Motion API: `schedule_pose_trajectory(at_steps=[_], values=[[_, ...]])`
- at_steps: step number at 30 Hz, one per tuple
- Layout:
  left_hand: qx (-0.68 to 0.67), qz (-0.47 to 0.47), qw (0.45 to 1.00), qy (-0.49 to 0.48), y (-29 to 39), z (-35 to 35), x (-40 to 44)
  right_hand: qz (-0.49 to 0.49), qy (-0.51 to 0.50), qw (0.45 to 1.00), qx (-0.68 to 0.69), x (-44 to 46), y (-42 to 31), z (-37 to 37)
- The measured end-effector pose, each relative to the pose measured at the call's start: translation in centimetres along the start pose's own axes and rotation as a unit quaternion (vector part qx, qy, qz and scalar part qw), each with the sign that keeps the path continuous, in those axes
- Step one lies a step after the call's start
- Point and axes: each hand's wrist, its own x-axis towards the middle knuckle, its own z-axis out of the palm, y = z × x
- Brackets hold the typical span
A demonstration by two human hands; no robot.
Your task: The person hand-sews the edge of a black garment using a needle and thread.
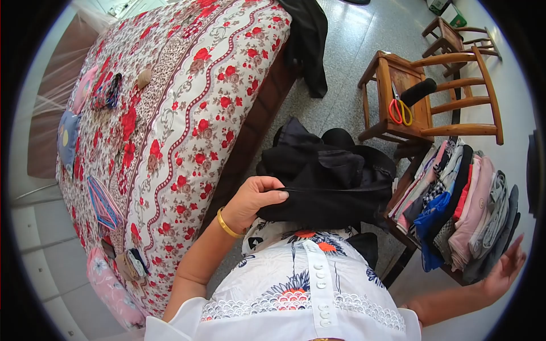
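Observation:
A black garment [335, 204] lies across my lap in a dark heap. My left hand [256, 199], with a gold bangle at the wrist, pinches the garment's upper left edge between thumb and fingers. Out at the far right, my right hand [506, 264] is raised beside the stack of folded clothes [455, 210], apart from the black garment. Its fingertips seem drawn together, but anything thin between them is too small to make out. Scissors [400, 109] with red and yellow handles lie on the wooden chair [421, 113], next to a black thread spool [418, 91].
On the left stands a bed with a red-flowered cover [187, 148]; small folded items and a hanger [103, 203] lie on it. Black cloth [310, 45] hangs over its far corner. A second wooden chair [446, 37] stands farther back on the speckled floor [347, 57].

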Motion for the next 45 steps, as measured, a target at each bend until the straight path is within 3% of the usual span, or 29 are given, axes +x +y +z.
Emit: schedule_pose_trajectory(at_steps=[1, 2, 3, 4, 5, 7, 8, 10, 11, 13, 17, 18, 19, 20, 21, 22, 23, 24, 25, 29, 30, 37, 45], values=[[0.0, 0.0, 1.0, 0.0, 0.0, -0.1, 0.0, 0.0, 0.0, 1.0, 0.0, -0.4, -0.4, -0.5], [-0.001, 0.002, 1.0, 0.003, 0.0, -0.3, 0.1, -0.155, 0.159, 0.961, -0.165, -1.0, -0.8, -0.9], [-0.001, 0.005, 1.0, 0.006, 0.0, -0.4, 0.1, -0.298, 0.306, 0.847, -0.317, -1.7, -1.5, -1.6], [-0.002, 0.004, 1.0, 0.005, 0.0, -0.5, 0.1, -0.274, 0.213, 0.866, -0.36, -2.3, -2.7, -2.4], [-0.007, 0.002, 1.0, 0.007, 0.1, -0.7, 0.1, -0.274, 0.213, 0.866, -0.361, -2.8, -3.7, -3.4], [-0.013, -0.001, 1.0, 0.009, 0.1, -0.9, 0.0, -0.4, 0.263, 0.751, -0.455, -1.6, -3.2, -2.5], [-0.021, 0.001, 1.0, 0.011, 0.1, -1.1, 0.0, -0.4, 0.263, 0.751, -0.455, -0.4, -2.5, -1.4], [-0.029, 0.003, 0.999, 0.014, 0.0, -1.4, -0.2, -0.557, 0.289, 0.673, -0.392, 3.0, 1.1, 3.6], [-0.021, 0.005, 1.0, 0.014, -0.1, -1.5, -0.2, -0.556, 0.289, 0.673, -0.392, 2.7, 0.8, 3.0], [-0.013, 0.006, 1.0, 0.014, -0.2, -1.6, -0.3, -0.499, 0.268, 0.6, -0.564, 1.0, -1.0, -0.6], [-0.015, 0.01, 1.0, -0.001, -0.1, -1.1, -0.5, -0.342, 0.209, 0.385, -0.831, -0.6, 0.0, -4.8], [-0.021, 0.001, 1.0, -0.011, 0.1, -0.8, -0.6, -0.35, 0.264, 0.708, -0.554, 1.1, 4.5, -2.7], [-0.02, 0.001, 1.0, -0.012, 0.1, -0.4, -0.6, -0.287, 0.214, 0.51, -0.782, 2.4, 9.9, 0.7], [-0.009, 0.005, 1.0, -0.029, 0.0, 0.0, -0.6, -0.218, 0.257, 0.777, -0.532, 4.0, 13.8, 3.0], [0.002, 0.009, 0.999, -0.044, -0.1, 0.4, -0.7, -0.053, 0.256, 0.91, -0.32, 4.4, 17.2, 4.8], [0.003, 0.01, 0.999, -0.044, -0.1, 0.8, -0.7, 0.037, 0.248, 0.936, -0.245, 4.9, 21.1, 8.2], [0.013, 0.005, 0.999, -0.051, 0.0, 1.2, -0.7, 0.135, 0.216, 0.913, -0.319, 4.7, 24.0, 10.1], [0.022, 0.0, 0.998, -0.059, 0.0, 1.6, -0.8, 0.241, 0.094, 0.937, -0.234, 4.4, 26.2, 11.3], [0.023, 0.0, 0.998, -0.057, 0.3, 1.9, -0.9, 0.303, -0.01, 0.914, -0.271, 4.2, 27.7, 12.5], [0.059, -0.025, 0.993, -0.102, 1.0, 2.7, -1.4, 0.465, -0.149, 0.854, -0.179, 3.6, 30.7, 14.0], [0.062, -0.024, 0.992, -0.109, 1.1, 2.7, -1.4, 0.48, -0.195, 0.835, -0.186, 3.7, 30.8, 13.6], [0.103, -0.015, 0.989, -0.108, 0.4, 2.4, -0.8, 0.491, -0.171, 0.839, -0.162, 3.8, 30.2, 12.2], [0.081, -0.015, 0.993, -0.08, 0.7, 2.9, -0.8, 0.447, -0.194, 0.833, -0.26, 4.3, 29.6, 12.3]])
